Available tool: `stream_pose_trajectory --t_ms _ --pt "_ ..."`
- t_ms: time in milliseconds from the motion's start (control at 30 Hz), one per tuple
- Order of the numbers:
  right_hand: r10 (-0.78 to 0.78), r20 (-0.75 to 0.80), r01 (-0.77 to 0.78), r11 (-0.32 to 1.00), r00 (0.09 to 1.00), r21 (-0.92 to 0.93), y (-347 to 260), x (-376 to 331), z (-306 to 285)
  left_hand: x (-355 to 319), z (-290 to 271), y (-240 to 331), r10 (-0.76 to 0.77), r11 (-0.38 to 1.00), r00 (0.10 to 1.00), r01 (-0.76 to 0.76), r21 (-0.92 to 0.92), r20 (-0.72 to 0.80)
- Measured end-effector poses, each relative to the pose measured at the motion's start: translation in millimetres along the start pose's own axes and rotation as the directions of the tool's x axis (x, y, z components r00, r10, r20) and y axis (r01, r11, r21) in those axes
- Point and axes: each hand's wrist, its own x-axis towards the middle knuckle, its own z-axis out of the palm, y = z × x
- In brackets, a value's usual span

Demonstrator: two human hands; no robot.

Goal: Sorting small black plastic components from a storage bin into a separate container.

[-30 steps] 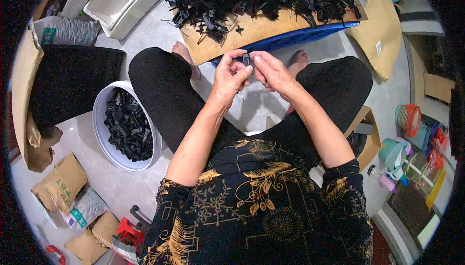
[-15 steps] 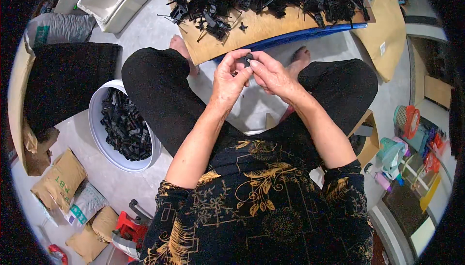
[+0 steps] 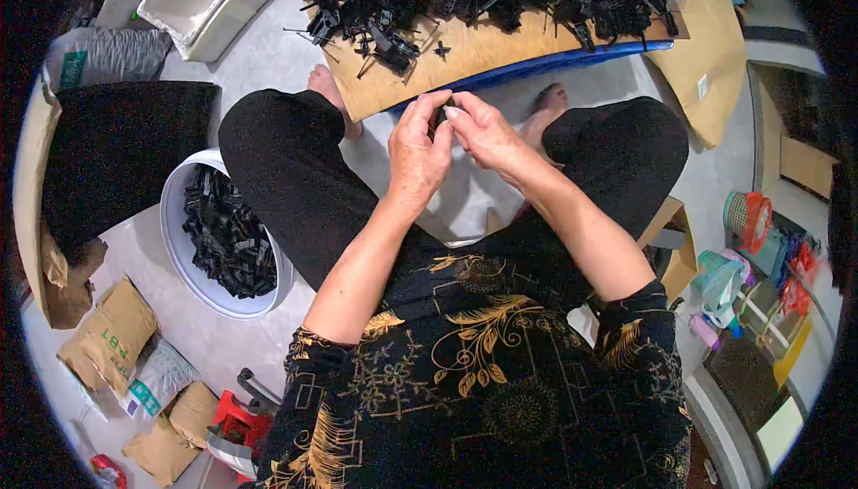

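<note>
Black part (image 3: 437, 119), mostly hidden, is apparently pinched by left hand (image 3: 418, 153) and right hand (image 3: 490, 138) fingers (image 3: 474, 107); even pressure is advised.

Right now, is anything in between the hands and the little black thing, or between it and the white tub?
Nothing visible separates the left hand or right hand from the small black piece, though it is mostly hidden. The person's left leg lies between it and the white tub.

The bucket (image 3: 181, 261) is white, the parts (image 3: 231, 239) inside it black. A gold feather-and-leaf pattern decorates the black shirt (image 3: 527, 368).
</note>
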Motion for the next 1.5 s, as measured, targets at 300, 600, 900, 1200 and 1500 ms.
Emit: stream_pose_trajectory --t_ms 300,600,900,1200,1500 --pt "-0.203 -0.001 0.202 0.973 0.979 -0.112 3 -4 -15 10 -31 9 -0.294 0.678 0.933 0.356 -0.643 0.206" --pt "-0.067 0.096 0.041 0.969 0.993 0.244 -23 -29 -26 2 -36 8 -0.287 0.540 0.876 0.483 -0.690 0.388" --pt "-0.019 0.202 -0.053 0.938 0.979 0.342 -17 -28 -30 -5 -33 7 -0.151 0.557 0.824 0.528 -0.641 0.547" --pt "0.001 0.208 -0.062 0.955 0.978 0.289 -13 -26 -30 -8 -27 16 -0.153 0.733 0.825 0.464 -0.497 0.543" --pt "-0.056 0.113 0.036 0.985 0.992 0.171 -8 -24 -19 -6 -19 22 -0.170 0.900 0.864 0.332 -0.283 0.474"
